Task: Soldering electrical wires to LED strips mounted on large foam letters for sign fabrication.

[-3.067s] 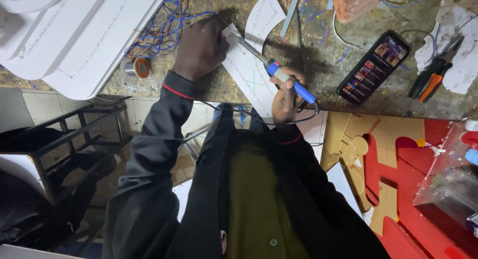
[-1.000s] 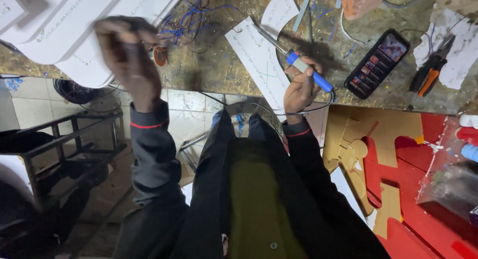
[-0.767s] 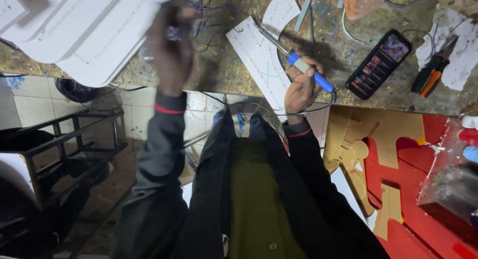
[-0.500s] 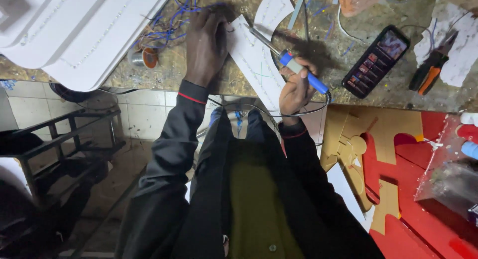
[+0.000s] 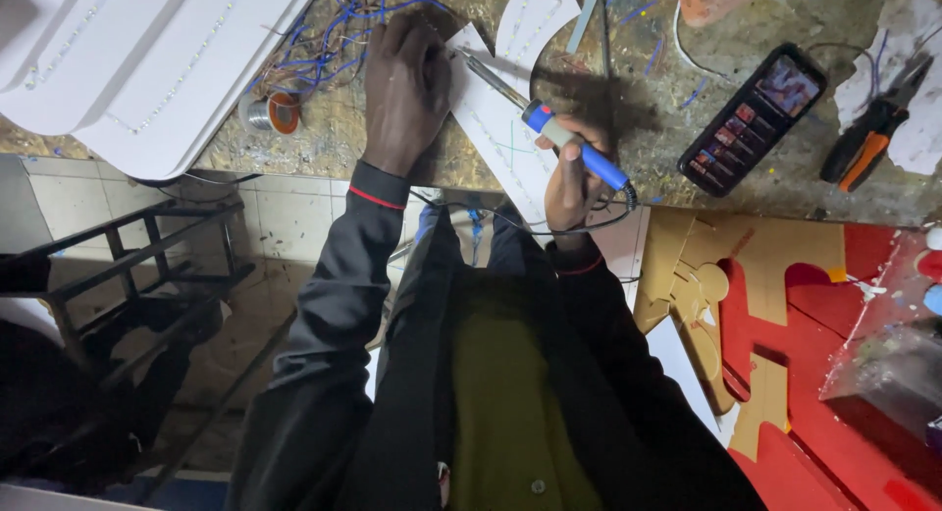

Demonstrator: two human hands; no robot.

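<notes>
**At the bench edge: iron on the strip panel**

On the worn workbench (image 5: 324,153) we see the white panel (image 5: 500,128) lying slantwise, its near end reaching over the bench's front edge toward the body. Our left hand (image 5: 405,89) rests palm down on the panel's far left corner, fingers close together and flat; it grips nothing, only presses. Our right hand (image 5: 572,177) is closed in a fist around the blue handle of the soldering iron (image 5: 549,133), and the metal tip points up-left, ending just beside the left hand's fingertips on the panel. The iron's black cord (image 5: 510,221) loops down past the bench edge.

Left of the left hand: a solder spool (image 5: 270,111), a tangle of blue wires (image 5: 329,40), then a large white housing (image 5: 147,69) that overhangs the front edge. Little bare bench remains on that side.

Right of the iron we note a bare patch of bench, then a phone (image 5: 751,118) with a lit screen, and orange-handled pliers (image 5: 868,138) near the right border. Below the bench edge, red and tan cut-out boards (image 5: 775,305) lie to the right.
</notes>
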